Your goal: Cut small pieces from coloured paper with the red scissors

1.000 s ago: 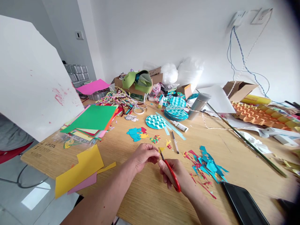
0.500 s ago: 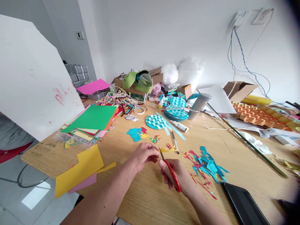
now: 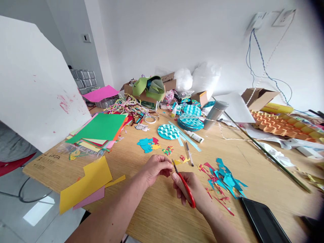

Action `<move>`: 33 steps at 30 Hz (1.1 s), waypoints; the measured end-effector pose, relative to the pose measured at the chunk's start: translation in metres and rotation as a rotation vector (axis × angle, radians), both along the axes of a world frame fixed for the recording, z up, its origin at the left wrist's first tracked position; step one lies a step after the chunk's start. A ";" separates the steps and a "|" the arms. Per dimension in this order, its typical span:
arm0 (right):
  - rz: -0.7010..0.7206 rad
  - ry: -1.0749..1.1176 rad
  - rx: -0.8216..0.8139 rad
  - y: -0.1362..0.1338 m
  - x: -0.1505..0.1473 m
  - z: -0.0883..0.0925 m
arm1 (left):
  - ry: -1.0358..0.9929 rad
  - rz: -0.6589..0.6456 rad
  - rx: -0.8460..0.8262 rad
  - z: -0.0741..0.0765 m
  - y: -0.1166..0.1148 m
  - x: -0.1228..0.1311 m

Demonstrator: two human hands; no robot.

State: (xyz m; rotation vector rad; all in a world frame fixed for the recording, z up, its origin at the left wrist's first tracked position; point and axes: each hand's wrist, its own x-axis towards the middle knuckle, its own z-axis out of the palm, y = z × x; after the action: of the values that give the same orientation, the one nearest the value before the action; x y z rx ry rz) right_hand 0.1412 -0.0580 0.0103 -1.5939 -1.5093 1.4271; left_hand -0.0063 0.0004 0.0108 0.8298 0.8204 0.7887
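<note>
My left hand (image 3: 160,168) is closed in a pinch at a small piece of yellow paper (image 3: 179,161), most of which the fingers and blades hide. Red-handled scissors (image 3: 185,186) sit in my right hand (image 3: 190,189), their tips pointing up beside my left fingertips. The yellow paper shows just past the blades. Beyond my hands lie a blue fish-shaped cutout (image 3: 145,145), small red and yellow cutouts (image 3: 155,145), a cluster of red and green bits (image 3: 167,150) and a pen (image 3: 189,154).
Blue and red paper scraps (image 3: 225,177) lie on the right, near a black phone (image 3: 263,219). Coloured sheets (image 3: 98,126) are stacked at left, with yellow paper (image 3: 88,182) in front. Patterned blue discs (image 3: 168,131), a glue tube (image 3: 194,136) and a grey cylinder (image 3: 215,114) stand farther back.
The yellow paper by the blades has shifted, and one end now points upward near the pen. Both hands have stayed almost in place.
</note>
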 end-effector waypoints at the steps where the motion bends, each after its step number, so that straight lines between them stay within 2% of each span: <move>1: -0.003 0.003 0.000 0.000 0.000 0.000 | 0.000 -0.001 0.002 0.000 0.000 0.000; 7: -0.021 0.011 -0.014 0.001 -0.001 -0.002 | -0.009 0.028 0.007 -0.001 0.001 0.000; 23: 0.004 0.008 -0.008 -0.001 0.001 -0.004 | 0.015 0.000 0.021 -0.001 0.001 -0.001; 33: -0.013 0.047 -0.024 0.002 0.000 -0.004 | -0.013 0.042 -0.008 0.000 0.001 0.000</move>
State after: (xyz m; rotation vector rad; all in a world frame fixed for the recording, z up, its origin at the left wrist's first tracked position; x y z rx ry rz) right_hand 0.1413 -0.0561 0.0063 -1.5701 -1.4574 1.4705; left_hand -0.0065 0.0010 0.0113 0.8020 0.8313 0.8261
